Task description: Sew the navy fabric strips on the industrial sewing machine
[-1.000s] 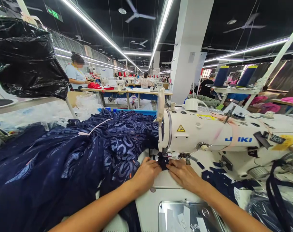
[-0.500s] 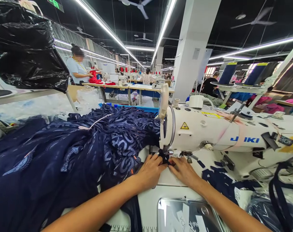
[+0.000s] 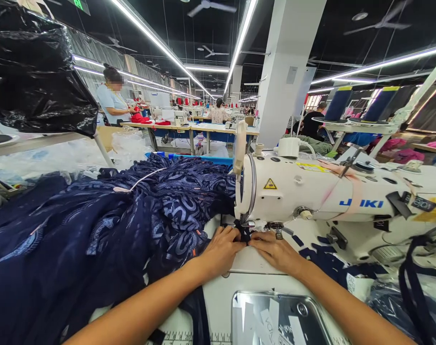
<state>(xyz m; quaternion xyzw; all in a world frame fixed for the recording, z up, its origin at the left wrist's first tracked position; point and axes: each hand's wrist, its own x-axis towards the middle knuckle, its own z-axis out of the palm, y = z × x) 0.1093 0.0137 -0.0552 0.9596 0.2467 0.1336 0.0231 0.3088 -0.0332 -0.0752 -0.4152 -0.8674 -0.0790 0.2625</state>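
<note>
Clock directions are taken from the needle of the white sewing machine [image 3: 293, 191]. The small dark fabric piece [image 3: 244, 233] lies at the centre, directly below the needle area, between the hands. The left hand [image 3: 223, 249], at 8 o'clock, touches its left edge with fingers bent and set close together. The right hand [image 3: 275, 251], at 4 o'clock, touches its right edge, fingers nearly flat and side by side. Whether either hand pinches the piece or only presses it cannot be told.

Edges and clearance: the gap between the fingertips is narrow and filled by the piece. The machine head sits close above. At 9 o'clock the heap of navy fabric [image 3: 131, 230] reaches the left wrist and restricts that side. The bare white tabletop [image 3: 218, 297] gives open room at 6 o'clock; the flat silvery item [image 3: 313, 321], at 5 o'clock, bounds it. A ruler scale [image 3: 182, 335] shows at 7 o'clock.

Count: two hands, one machine, one piece at the needle, one silvery item, and two navy thread cones [image 3: 338, 103] between 1 and 2 o'clock. Dark scraps [image 3: 325, 261], between 3 and 4 o'clock, overlap and cannot be counted. One co-worker [image 3: 111, 103] stands at 10 o'clock, near red cloth.
</note>
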